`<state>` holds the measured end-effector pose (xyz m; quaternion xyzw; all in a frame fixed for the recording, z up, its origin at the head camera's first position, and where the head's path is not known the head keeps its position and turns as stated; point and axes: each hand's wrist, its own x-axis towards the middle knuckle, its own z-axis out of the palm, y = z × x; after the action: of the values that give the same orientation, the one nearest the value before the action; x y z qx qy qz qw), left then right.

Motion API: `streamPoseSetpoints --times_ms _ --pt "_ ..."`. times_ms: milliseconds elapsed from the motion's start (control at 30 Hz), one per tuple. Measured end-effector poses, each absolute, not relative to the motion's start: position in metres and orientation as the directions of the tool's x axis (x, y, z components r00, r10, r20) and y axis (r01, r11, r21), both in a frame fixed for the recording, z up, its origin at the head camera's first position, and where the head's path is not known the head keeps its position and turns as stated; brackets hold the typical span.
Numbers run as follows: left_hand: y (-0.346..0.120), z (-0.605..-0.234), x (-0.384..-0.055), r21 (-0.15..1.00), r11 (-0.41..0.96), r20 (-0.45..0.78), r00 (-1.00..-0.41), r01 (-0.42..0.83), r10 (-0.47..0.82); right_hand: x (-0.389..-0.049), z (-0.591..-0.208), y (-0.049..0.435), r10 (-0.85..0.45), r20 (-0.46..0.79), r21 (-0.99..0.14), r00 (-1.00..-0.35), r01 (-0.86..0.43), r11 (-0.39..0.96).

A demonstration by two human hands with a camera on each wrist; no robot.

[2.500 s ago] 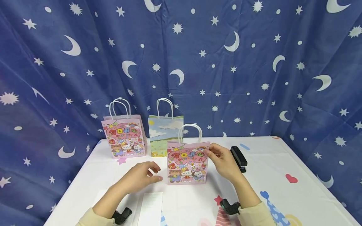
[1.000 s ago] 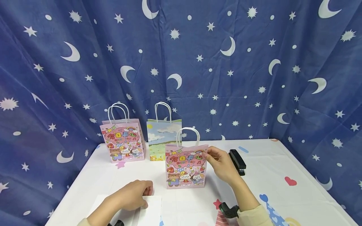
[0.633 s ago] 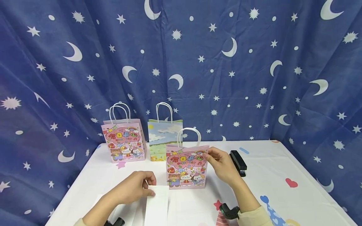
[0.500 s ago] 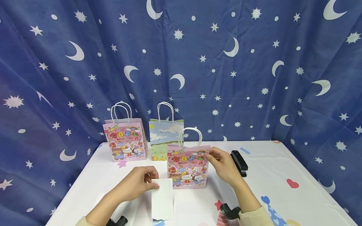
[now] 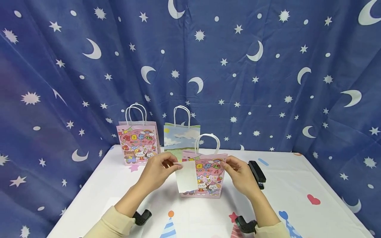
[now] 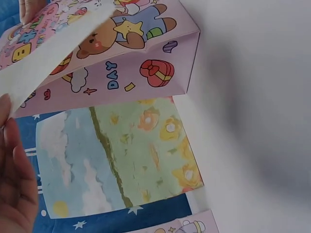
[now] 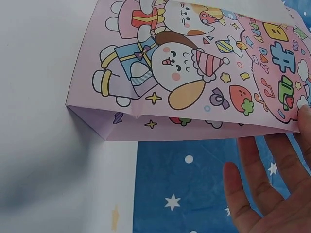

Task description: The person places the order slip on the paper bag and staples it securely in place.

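Head view: the left hand (image 5: pixel 157 170) pinches a white paper (image 5: pixel 187 178) near its upper left corner, long axis almost upright, before the left half of the front pink bag (image 5: pixel 210 185); the right hand (image 5: pixel 242 177) pinches that bag's upper right edge; left wrist: the paper slants past the bag's front, contact unclear; right wrist: thumb (image 7: pixel 305 121) in front, fingers (image 7: pixel 257 174) behind.

- Near bag (image 5: pixel 212 180): left part of front covered by white paper (image 5: pixel 187 177).
- White paper: surface detail too small to tell.
- Landscape bag (image 5: pixel 181 136): lower part partly hidden behind left hand (image 5: pixel 158 170).
- Left hand: cropped, left wrist view.
- Right hand (image 7: pixel 272 194): cropped, right wrist view.
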<state>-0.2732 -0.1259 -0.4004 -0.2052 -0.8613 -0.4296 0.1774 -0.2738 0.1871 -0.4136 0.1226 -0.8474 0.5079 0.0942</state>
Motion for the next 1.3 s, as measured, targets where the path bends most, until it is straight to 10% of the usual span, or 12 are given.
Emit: streamPoseSetpoints --times_ms 667,1300 --pt "-0.095 -0.382 -0.294 0.564 0.544 0.595 -0.763 0.621 0.253 -0.276 -0.414 0.188 -0.106 0.293 -0.836 -0.95 -0.308 0.454" --pt "-0.074 -0.372 -0.29 0.547 0.619 0.533 -0.805 0.563 0.26 -0.274 -0.417 0.185 -0.122 0.353 -0.802 -0.928 -0.367 0.471"
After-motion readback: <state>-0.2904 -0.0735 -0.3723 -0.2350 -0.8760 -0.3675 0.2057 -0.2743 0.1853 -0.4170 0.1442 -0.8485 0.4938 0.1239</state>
